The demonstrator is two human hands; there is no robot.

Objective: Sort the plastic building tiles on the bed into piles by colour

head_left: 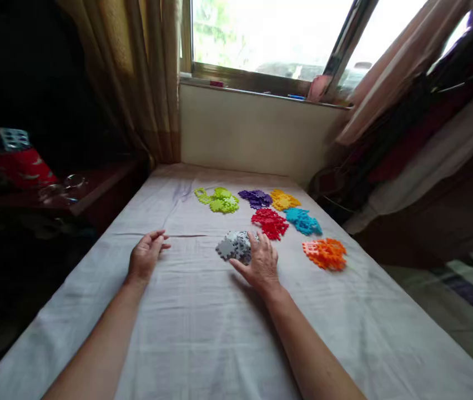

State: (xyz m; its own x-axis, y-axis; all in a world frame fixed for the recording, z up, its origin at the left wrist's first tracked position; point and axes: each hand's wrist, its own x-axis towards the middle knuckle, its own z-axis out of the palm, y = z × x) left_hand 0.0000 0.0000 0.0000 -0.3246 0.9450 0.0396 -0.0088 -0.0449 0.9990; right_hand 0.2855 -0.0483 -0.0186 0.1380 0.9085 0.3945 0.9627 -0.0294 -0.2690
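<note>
Grey flat pieces point(235, 246) lie heaped mid-cloth point(178, 328), where I have the right hand point(262, 265) arched at their right edge, thumb and fingers wide, perhaps to keep them together. Colour grouping probably keeps them distinct from the red pile point(268, 223) beyond; to the left, my left hand point(144, 258) curls narrowly, and I cannot tell whether it holds anything.

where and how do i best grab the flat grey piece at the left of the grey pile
Probably pinch its outer left edge, coming from the left: the flat grey piece shows a notched edge there, while the right hand reaches over the grey pile's right side.
</note>
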